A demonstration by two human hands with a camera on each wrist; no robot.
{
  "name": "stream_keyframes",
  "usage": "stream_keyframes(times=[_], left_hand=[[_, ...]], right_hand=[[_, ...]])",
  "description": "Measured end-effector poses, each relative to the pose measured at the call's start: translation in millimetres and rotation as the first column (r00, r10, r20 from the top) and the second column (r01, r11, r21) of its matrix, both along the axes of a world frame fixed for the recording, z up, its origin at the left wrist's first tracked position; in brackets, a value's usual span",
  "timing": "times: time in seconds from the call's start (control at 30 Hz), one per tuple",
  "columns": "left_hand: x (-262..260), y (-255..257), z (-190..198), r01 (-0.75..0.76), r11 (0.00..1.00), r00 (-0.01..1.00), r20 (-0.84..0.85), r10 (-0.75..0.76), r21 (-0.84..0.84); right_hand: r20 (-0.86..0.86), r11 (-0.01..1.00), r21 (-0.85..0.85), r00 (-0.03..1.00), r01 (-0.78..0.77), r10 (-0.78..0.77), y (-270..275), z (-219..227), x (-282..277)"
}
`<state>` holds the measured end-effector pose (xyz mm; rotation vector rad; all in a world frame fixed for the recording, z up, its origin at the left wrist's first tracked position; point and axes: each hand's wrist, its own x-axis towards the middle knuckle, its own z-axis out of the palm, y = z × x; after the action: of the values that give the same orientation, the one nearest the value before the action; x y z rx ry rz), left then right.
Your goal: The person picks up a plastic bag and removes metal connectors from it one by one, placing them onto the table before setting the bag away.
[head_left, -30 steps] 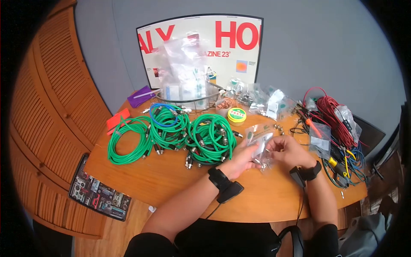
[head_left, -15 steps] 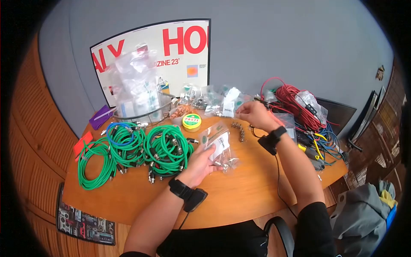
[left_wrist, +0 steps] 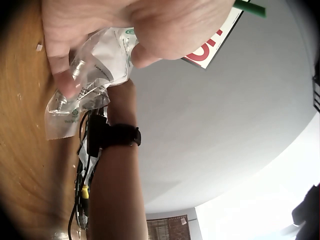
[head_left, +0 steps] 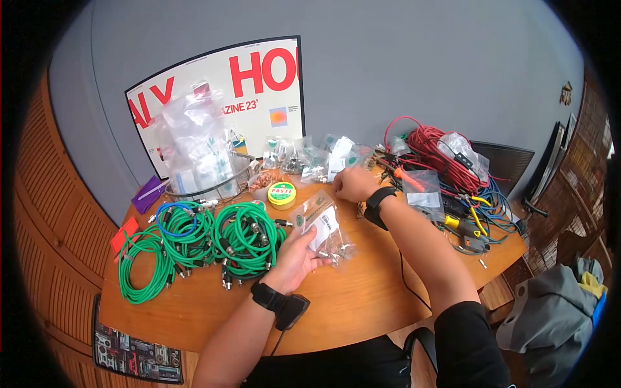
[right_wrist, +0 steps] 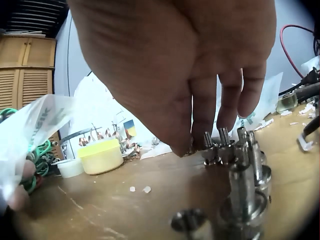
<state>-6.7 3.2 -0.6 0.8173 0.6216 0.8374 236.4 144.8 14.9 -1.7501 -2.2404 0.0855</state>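
My left hand [head_left: 292, 260] holds a clear plastic bag [head_left: 326, 234], its thumb across a white label. Several shiny metal connectors lie in the bag's lower end, also visible through the plastic bag [left_wrist: 95, 75] in the left wrist view. My right hand [head_left: 358, 185] reaches over the table beyond the bag, palm down. In the right wrist view, thumb and forefinger come together on a small shiny piece, mostly hidden by the fingertips. Close beside them, several metal connectors [right_wrist: 244, 192] stand upright on the table; my wrist partly covers this row in the head view.
Coiled green cables [head_left: 244, 239] lie left, below a yellow paste tin [head_left: 281, 194]. A wire basket [head_left: 220, 191] of plastic bags stands behind. More small bags [head_left: 339, 155] sit at the back. Red cable [head_left: 433, 155], pliers [head_left: 477, 216] and other tools crowd the right side.
My right hand has left the bag, reached right past the connector row, then shifted back left near it. My left hand still holds the bag. The head view has turned right.
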Motion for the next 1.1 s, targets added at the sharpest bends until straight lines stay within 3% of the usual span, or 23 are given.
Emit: stream_keyframes(times=[0.17,0.27,0.37,0.47,0.53,0.6,0.63,1.1], left_hand=[[0,0,-1,-0.005,1.0,1.0,0.01,0.005,0.004],[0,-1,1,-0.004,1.0,1.0,0.004,0.004,0.006],[0,-1,-1,-0.006,1.0,1.0,0.009,0.005,0.002],[0,0,-2,-0.013,1.0,1.0,0.013,0.013,-0.002],[1,0,-2,-0.018,1.0,1.0,0.008,0.018,-0.003],[0,0,-2,-0.005,1.0,1.0,-0.017,0.005,0.01],[1,0,-2,-0.004,1.0,1.0,-0.016,0.004,0.009],[1,1,-2,-0.007,1.0,1.0,-0.018,0.007,0.007]], right_hand=[[0.035,1.0,-0.002,0.999,-0.007,0.007,-6,3,1],[-0.091,0.991,0.09,0.99,-0.096,0.105,-10,10,8],[-0.226,0.984,0.181,0.973,-0.001,0.042,-36,31,14],[-0.189,0.998,0.047,0.981,-0.035,0.043,-76,53,17],[-0.153,0.991,0.067,0.98,-0.118,0.127,-96,49,24],[0.044,0.986,0.066,0.987,-0.155,0.153,-111,46,25],[0.103,0.994,0.032,0.99,-0.1,0.096,-115,45,23],[0.15,0.997,0.059,0.988,-0.043,0.034,-108,22,19]])
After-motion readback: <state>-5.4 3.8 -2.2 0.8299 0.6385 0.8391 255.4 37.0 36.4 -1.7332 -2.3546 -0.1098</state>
